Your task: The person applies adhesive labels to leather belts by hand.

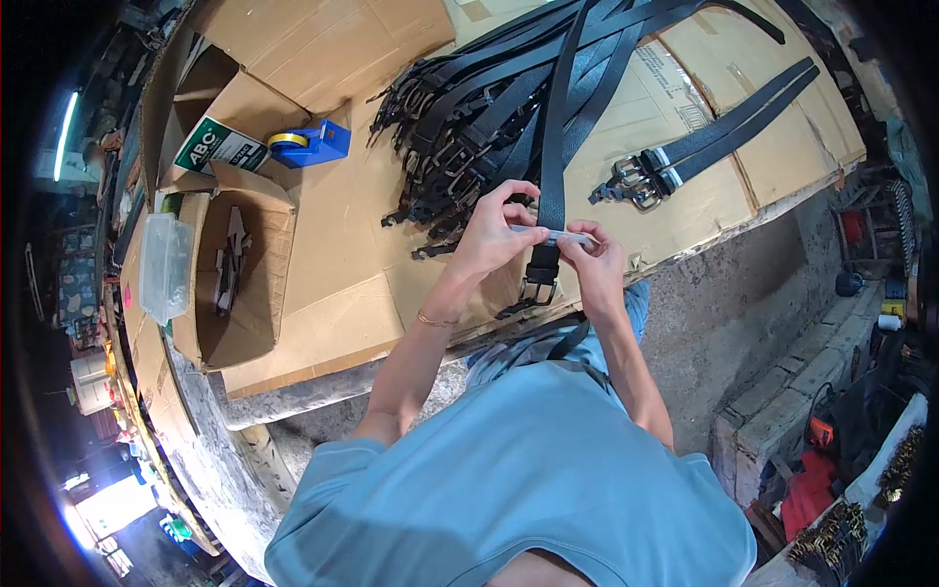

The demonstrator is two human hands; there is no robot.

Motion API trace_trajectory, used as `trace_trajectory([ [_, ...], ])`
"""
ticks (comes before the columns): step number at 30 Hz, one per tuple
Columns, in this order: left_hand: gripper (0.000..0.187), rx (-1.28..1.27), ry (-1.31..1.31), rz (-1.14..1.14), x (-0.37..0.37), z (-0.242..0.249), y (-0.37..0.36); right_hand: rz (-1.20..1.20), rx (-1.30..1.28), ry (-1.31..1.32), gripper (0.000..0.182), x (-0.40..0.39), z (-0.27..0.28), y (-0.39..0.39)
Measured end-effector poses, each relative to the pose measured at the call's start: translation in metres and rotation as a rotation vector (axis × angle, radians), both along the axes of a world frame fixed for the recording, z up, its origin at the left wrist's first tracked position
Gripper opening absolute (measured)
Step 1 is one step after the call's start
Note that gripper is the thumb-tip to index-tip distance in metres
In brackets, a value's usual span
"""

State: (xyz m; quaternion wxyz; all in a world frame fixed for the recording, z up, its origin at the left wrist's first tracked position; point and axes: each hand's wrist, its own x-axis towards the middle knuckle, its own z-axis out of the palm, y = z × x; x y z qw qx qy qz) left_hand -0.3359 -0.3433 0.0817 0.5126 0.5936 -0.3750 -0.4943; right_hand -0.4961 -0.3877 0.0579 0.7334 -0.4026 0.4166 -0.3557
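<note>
A black leather belt [554, 166] with a metal buckle [538, 291] hangs over the front edge of the cardboard-covered table [342, 293]. My left hand [494, 230] and my right hand [592, 264] pinch the two ends of a strip of clear tape [548, 235] stretched across the belt just above the buckle. A big pile of black belts [469, 117] lies right behind my hands.
Two taped belts with buckles [685, 157] lie to the right. A blue tape dispenser [311, 144] stands at the back left, next to an open cardboard box [240, 284], a green ABC box [217, 147] and a clear plastic container [164, 266]. A concrete floor lies to the right.
</note>
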Motion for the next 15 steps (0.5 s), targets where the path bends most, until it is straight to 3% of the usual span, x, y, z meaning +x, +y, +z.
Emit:
trace_trajectory([
  [4, 0.045, -0.013, -0.032, -0.039, -0.001, 0.0, 0.0, 0.101, 0.096, -0.006, 0.035, -0.004, 0.013, -0.015],
  [6, 0.045, -0.01, -0.069, -0.053, -0.001, 0.0, 0.0, 0.304, -0.121, 0.122, 0.044, -0.005, 0.013, -0.023],
  [10, 0.049, 0.002, 0.013, -0.005, -0.002, -0.004, 0.004, 0.36, -0.166, 0.187, 0.047, -0.003, 0.013, -0.027],
  [12, 0.049, -0.003, 0.013, 0.026, -0.01, -0.008, 0.005, 0.279, -0.149, 0.104, 0.047, 0.0, 0.012, -0.025],
  [14, 0.048, -0.144, -0.139, 0.325, -0.026, -0.013, 0.009, 0.256, -0.17, 0.125, 0.047, 0.0, 0.006, -0.024],
  [15, 0.048, -0.143, -0.142, 0.322, -0.031, -0.005, 0.013, 0.237, -0.192, 0.146, 0.048, 0.001, 0.003, -0.024],
])
